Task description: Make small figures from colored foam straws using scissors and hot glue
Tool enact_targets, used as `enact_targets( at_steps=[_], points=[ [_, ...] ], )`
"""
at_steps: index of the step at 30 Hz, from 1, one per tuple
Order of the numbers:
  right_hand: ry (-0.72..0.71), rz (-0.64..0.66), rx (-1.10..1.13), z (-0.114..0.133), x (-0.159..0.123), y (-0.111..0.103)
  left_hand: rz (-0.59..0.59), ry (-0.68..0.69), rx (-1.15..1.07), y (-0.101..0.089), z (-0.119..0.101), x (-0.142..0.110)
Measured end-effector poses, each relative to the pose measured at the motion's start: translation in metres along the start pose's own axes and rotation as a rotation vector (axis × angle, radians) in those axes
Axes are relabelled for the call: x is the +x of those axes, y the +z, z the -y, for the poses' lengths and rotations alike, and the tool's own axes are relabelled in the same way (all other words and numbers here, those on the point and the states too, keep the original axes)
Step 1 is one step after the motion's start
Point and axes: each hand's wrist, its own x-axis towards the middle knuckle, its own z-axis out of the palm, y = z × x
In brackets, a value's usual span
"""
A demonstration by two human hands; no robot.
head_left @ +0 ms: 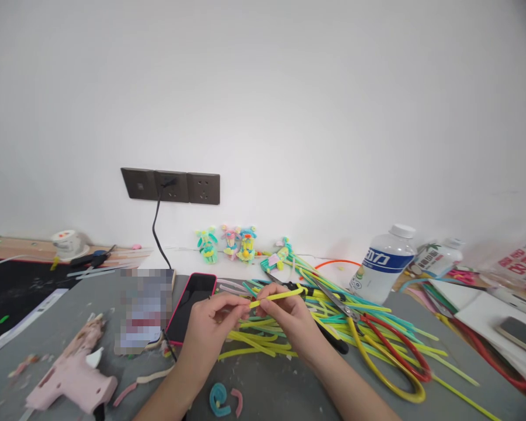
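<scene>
A short yellow pipe cleaner (280, 296) is stretched between my hands above the table. My left hand (217, 321) pinches its left end between thumb and fingers. Further along, my right hand (284, 316) grips it, and the free end sticks out to the right with a small bend at its tip. Beneath and behind my hands lies a loose pile of yellow, green and teal pipe cleaners (256, 344). Scissors (355, 318) with red and yellow handles rest on the pile, right of my right hand. A coiled blue pipe cleaner piece (219, 400) lies in front.
A pink glue gun (76, 374) lies at the left, near a pink-edged phone (195, 304) and a blurred-out screen (142, 318). Small pipe-cleaner figures (246, 242) stand against the wall. A white-capped bottle (383, 263) stands at right. A black cable (155, 228) hangs from the wall socket.
</scene>
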Motion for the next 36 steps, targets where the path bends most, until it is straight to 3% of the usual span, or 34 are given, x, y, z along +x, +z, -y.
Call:
enact_targets(
  at_steps=[5,8,15,19,26,36],
  points=[
    [0.019,0.115,-0.008,0.006,-0.001,-0.005,0.099,-0.198,-0.265,0.006,-0.006,0.002],
    [0.050,0.195,-0.041,0.009,-0.003,-0.006,0.139,-0.241,-0.247,0.007,-0.006,0.003],
    [0.042,0.243,-0.029,0.005,-0.002,-0.006,0.214,-0.409,-0.318,0.007,-0.008,0.001],
    [0.030,0.294,-0.034,0.005,-0.003,-0.005,0.313,-0.509,-0.342,0.007,-0.010,-0.001],
    [0.015,0.295,-0.085,0.011,-0.007,-0.003,0.321,-0.484,-0.311,0.005,-0.013,-0.001],
    [-0.068,0.145,-0.151,0.004,-0.003,-0.002,0.329,-0.446,-0.311,0.005,-0.014,-0.002]
  ],
)
